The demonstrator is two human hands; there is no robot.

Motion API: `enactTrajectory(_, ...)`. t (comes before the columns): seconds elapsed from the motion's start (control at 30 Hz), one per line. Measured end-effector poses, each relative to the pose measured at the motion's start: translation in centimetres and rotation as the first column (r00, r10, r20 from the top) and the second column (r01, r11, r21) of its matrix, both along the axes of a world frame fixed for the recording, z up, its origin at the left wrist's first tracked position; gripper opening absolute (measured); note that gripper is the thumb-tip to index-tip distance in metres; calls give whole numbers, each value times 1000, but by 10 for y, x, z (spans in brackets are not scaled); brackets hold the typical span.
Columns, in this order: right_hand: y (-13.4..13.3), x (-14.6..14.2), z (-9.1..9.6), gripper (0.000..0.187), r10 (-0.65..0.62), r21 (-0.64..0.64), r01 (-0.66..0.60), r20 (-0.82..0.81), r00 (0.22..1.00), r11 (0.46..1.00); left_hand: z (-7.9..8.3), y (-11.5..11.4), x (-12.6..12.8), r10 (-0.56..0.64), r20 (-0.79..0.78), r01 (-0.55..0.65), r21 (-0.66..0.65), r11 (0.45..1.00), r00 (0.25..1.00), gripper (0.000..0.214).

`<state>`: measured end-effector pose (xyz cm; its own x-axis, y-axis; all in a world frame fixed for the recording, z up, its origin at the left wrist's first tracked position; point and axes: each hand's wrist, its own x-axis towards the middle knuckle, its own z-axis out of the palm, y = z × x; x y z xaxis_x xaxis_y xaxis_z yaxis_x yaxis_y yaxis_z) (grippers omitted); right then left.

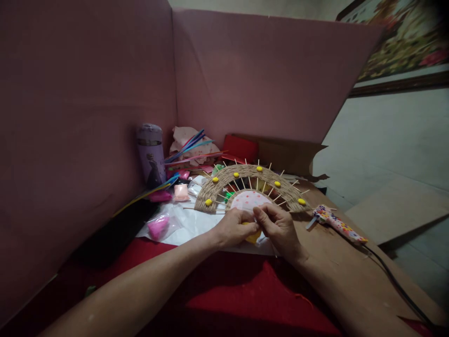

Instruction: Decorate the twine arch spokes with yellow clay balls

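Note:
My left hand [235,228] and my right hand [280,229] meet at the lower edge of a semicircular fan-shaped piece [224,185]. Thumbs and fingers of both are closed in pinches; what lies between them is too small or hidden to make out. Just beneath my fingers shows a bright yellow lump [253,238], partly covered, perhaps in clear wrapping. The fan piece has a twine-wrapped arc with yellow oval pieces [259,169] on it and thin sticks radiating outward. At its centre is a white half-disc [250,200] with pinkish-red spots, close to my fingertips.
A patterned glue gun [340,225] with a black cord rests on brown cardboard at right. White sheeting [185,224] carries bagged pink clay [158,227]. Behind are a purple tumbler [151,157], pipe cleaners [191,149] and a red item [240,148]. Pink panels [263,75] stand at back and left.

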<state>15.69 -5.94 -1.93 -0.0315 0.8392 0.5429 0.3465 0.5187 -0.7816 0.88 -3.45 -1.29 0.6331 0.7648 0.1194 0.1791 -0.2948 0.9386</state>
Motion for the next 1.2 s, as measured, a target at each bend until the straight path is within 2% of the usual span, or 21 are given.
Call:
enactTrajectory(0.17, 0, -1, 1, 31, -4, 24, 2, 93, 996, 1000, 1, -2, 0, 46, -78, -44, 22, 999, 996, 21)
enactTrajectory(0.37, 0, -1, 1, 30, -18, 48, 13, 91, 996, 999, -2, 1, 0, 9, -22, -8, 46, 999, 1000, 20)
enactTrajectory(0.53, 0, -1, 1, 32, -55, 17, 54, 12, 998, 998, 1, -1, 1, 26, 22, -26, 9, 1000, 999, 24)
enactTrajectory(0.73, 0, -1, 4, 36, -59, -44, 55, -105, 993, 998, 5, -2, 2, 54, 185, -41, -72, 997, 981, 39)
enactTrajectory(0.93, 0, -3, 8, 38, -70, -75, 57, -182, 981, 996, 3, 2, 2, 156, 302, -106, -174, 979, 941, 43)
enactTrajectory(1.2, 0, -3, 8, 39, -35, -114, 10, -217, 976, 993, 4, 2, 1, 168, 324, -111, -189, 976, 931, 42)
